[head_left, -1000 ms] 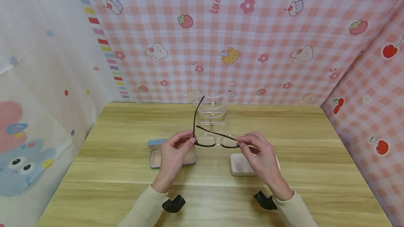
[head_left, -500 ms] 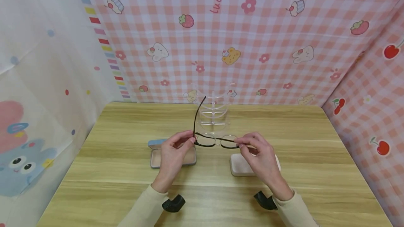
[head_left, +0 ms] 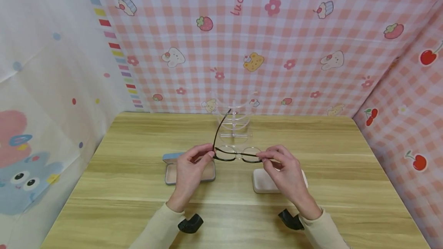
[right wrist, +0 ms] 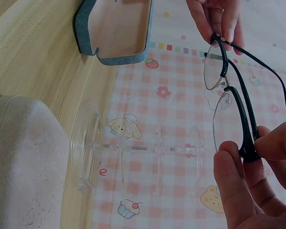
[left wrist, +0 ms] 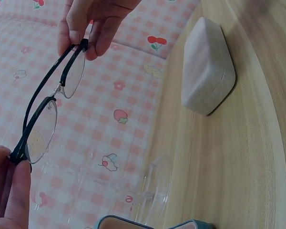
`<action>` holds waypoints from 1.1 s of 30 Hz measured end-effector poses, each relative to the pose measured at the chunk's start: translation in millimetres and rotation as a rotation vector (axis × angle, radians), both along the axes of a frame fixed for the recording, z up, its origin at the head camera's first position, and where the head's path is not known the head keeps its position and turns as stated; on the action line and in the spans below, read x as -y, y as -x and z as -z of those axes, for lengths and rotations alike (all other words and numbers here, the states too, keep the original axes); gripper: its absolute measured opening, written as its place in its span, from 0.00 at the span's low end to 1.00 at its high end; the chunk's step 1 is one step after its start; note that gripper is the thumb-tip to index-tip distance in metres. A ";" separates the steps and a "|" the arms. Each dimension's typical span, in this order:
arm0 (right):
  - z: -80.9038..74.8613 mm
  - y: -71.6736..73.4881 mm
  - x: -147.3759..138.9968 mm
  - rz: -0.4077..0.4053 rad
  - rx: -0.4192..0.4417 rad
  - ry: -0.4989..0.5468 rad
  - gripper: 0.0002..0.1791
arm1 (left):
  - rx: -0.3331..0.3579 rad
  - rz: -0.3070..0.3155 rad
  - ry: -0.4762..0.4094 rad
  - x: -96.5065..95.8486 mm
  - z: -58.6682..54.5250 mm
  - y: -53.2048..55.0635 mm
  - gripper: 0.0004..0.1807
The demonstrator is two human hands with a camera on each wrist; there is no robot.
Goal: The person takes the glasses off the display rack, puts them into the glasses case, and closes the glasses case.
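A pair of eyeglasses point(head_left: 225, 160) with black upper rims and clear lenses is held up over the table between both hands. The left hand point(head_left: 189, 174) pinches its left end at the hinge. Thumb and fingers of the right hand point(head_left: 286, 172) pinch the right end, where the right temple point(head_left: 243, 153) lies folded across the lenses. The left temple point(head_left: 219, 126) still stands out, slanting inward toward the back. In the right wrist view, the eyeglasses point(right wrist: 246, 109) show one temple along the frame and the other sticking out.
A blue glasses case point(head_left: 172, 158), lid up, lies below the left hand. Partly under the right hand is a closed whitish case point(head_left: 264, 181). A clear acrylic display stand point(head_left: 233, 128) stands behind the eyeglasses, near the checked cloth backdrop point(head_left: 294, 49).
The right temple has swung inward until it lies along the lenses. The left temple's tip has tilted a little to the right. Both hands have stayed almost in place.
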State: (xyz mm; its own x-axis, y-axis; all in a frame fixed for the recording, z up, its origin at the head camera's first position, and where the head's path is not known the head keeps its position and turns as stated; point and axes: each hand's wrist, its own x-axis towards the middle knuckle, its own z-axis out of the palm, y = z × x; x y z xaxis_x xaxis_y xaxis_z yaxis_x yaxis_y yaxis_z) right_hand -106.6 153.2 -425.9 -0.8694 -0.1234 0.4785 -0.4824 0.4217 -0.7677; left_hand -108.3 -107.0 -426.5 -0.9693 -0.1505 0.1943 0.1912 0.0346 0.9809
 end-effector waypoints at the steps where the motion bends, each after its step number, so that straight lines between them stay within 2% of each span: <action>1: -0.2 0.0 0.0 0.000 0.000 -0.004 0.18 | 0.000 0.000 0.006 0.1 -0.1 -0.1 0.11; 17: 1.3 1.1 1.3 -0.001 -0.006 0.006 0.17 | -0.110 0.059 0.035 1.1 1.2 -1.8 0.09; 25: 2.4 0.7 1.8 -0.007 -0.016 0.009 0.17 | -0.076 0.080 0.063 3.5 1.4 -1.9 0.11; 33: 2.0 0.5 3.6 -0.012 -0.015 0.018 0.17 | -0.057 0.058 0.126 6.1 1.7 -2.8 0.11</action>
State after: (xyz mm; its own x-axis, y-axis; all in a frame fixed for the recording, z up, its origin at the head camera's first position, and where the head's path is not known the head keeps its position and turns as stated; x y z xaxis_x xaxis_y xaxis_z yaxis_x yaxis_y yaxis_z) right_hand -107.1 149.6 -427.9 -0.8606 -0.1248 0.4937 -0.4988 0.4025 -0.7676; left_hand -105.6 -113.1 -428.2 -0.9625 -0.0653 0.2634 0.2522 0.1437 0.9570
